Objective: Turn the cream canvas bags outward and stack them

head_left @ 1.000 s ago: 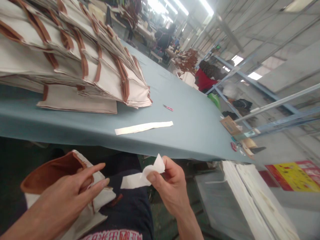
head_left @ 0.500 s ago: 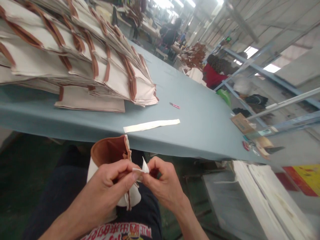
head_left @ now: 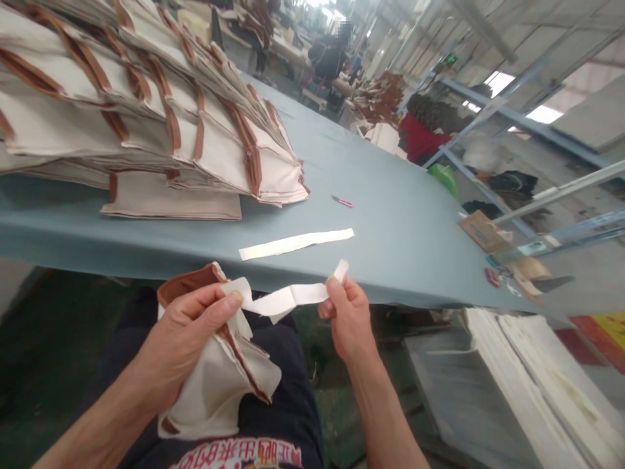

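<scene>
Between my hands stretches a creased white strip [head_left: 278,302], with folds along its length. My left hand [head_left: 190,326] pinches its left end between thumb and fingers. The other end is gripped by my right hand [head_left: 347,306], a short tail sticking up above the fist. On my lap, under and beside my left hand, lies a cream fabric piece [head_left: 209,381] with brown lining and brown seam edges. Whether the left fingers also hold that fabric I cannot tell. A second, flat white strip [head_left: 297,242] rests near the table's front edge.
Stacked cream pieces with brown trim [head_left: 161,111] fill the left of the blue-grey table [head_left: 390,241]. Small pink-handled thread snips [head_left: 342,202] lie beyond the flat strip. A cardboard box [head_left: 483,231] stands at the right end. White material [head_left: 537,371] is piled lower right.
My hands have moved apart, the right one going right and up, and the folded white strip now hangs drawn out between them. The fabric piece on my lap has tilted and shifted left.
</scene>
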A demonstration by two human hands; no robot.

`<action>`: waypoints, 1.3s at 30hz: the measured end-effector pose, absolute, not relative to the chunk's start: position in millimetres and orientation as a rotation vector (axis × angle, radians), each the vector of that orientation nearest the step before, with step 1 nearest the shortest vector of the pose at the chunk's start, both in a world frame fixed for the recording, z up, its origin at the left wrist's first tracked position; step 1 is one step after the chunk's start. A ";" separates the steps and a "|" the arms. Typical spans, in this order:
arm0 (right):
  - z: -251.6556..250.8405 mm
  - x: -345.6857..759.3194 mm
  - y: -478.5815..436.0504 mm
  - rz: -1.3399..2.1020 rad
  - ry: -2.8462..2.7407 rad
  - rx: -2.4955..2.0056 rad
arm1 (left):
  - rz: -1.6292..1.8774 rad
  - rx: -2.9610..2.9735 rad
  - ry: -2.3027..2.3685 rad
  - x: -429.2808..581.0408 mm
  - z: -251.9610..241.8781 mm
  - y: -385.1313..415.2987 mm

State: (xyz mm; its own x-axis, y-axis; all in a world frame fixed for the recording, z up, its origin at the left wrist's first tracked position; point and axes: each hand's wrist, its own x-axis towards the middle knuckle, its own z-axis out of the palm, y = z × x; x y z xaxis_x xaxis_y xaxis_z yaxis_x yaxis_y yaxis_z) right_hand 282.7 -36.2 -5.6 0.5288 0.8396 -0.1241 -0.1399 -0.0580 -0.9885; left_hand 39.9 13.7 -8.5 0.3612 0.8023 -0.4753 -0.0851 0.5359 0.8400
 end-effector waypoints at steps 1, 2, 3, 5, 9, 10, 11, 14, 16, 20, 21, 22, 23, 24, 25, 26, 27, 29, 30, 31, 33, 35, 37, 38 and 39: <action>-4.9 292.6 -29.3 0.875 -0.608 -1.402 | 0.676 0.877 1.058 39.9 -6.4 19.7; -3.4 303.4 -21.0 0.865 -0.585 -1.397 | 0.697 0.944 1.069 40.1 -4.5 27.0; -1.1 314.7 -11.4 0.861 -0.571 -1.389 | 0.722 1.033 1.080 40.4 -3.0 35.2; 5.7 337.7 11.1 0.870 -0.539 -1.374 | 0.751 1.211 1.087 41.8 -1.8 54.0; 23.0 377.7 60.1 0.862 -0.468 -1.358 | 0.732 1.581 1.025 45.3 -9.0 94.3; 27.0 385.6 71.9 0.856 -0.457 -1.352 | 0.702 1.639 1.009 45.5 -12.2 104.3; 30.5 392.5 83.2 0.852 -0.447 -1.345 | 0.675 1.683 1.005 45.3 -15.8 114.1; 35.7 406.6 114.4 0.866 -0.422 -1.335 | 0.662 1.748 1.084 43.1 -27.2 141.1; 33.2 410.4 132.2 0.886 -0.400 -1.339 | 0.711 1.726 1.187 42.0 -35.2 155.0; 17.1 413.5 159.6 0.899 -0.334 -1.365 | 0.803 1.599 1.366 43.9 -51.3 170.0; 12.5 415.4 164.6 0.893 -0.312 -1.376 | 0.807 1.566 1.399 45.1 -54.9 172.0; 8.3 418.1 169.1 0.884 -0.289 -1.387 | 0.804 1.533 1.433 46.6 -58.2 174.0; 4.7 421.6 172.9 0.875 -0.267 -1.399 | 0.799 1.497 1.470 48.2 -61.1 176.0; 1.9 425.6 176.3 0.864 -0.246 -1.411 | 0.792 1.457 1.509 50.0 -63.6 178.1; -0.2 430.1 179.2 0.854 -0.227 -1.423 | 0.782 1.414 1.546 52.0 -65.5 180.3; -1.6 434.6 181.8 0.844 -0.211 -1.434 | 0.769 1.369 1.577 54.0 -66.8 182.5; -2.2 439.1 184.1 0.833 -0.198 -1.444 | 0.755 1.324 1.600 55.9 -67.4 184.4; -1.3 447.5 188.2 0.812 -0.180 -1.457 | 0.730 1.245 1.625 59.1 -66.4 186.7; 0.2 451.4 190.0 0.802 -0.175 -1.462 | 0.722 1.212 1.629 60.1 -65.0 187.1; 2.5 455.2 191.7 0.792 -0.171 -1.464 | 0.718 1.186 1.632 60.6 -63.2 187.0; 9.3 463.0 194.3 0.775 -0.167 -1.465 | 0.714 1.145 1.634 60.2 -59.5 186.7; 19.1 471.5 194.6 0.756 -0.164 -1.461 | 0.712 1.117 1.641 59.0 -57.1 187.6; 31.4 480.3 191.2 0.733 -0.166 -1.452 | 0.712 1.099 1.648 58.0 -56.8 190.5; 38.1 484.4 187.8 0.721 -0.169 -1.446 | 0.718 1.101 1.649 57.7 -57.3 192.5; 44.8 487.9 183.2 0.712 -0.174 -1.439 | 0.737 1.115 1.645 57.5 -58.0 194.6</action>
State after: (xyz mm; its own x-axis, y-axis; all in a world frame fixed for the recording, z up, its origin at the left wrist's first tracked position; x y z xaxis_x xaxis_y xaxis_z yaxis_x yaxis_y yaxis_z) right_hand 487.9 183.2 44.8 0.7847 0.5410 -0.3025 -0.3404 -0.0318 -0.9397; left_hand 57.5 194.6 -58.0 -0.1004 0.9179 -0.3838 0.3247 0.3949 0.8594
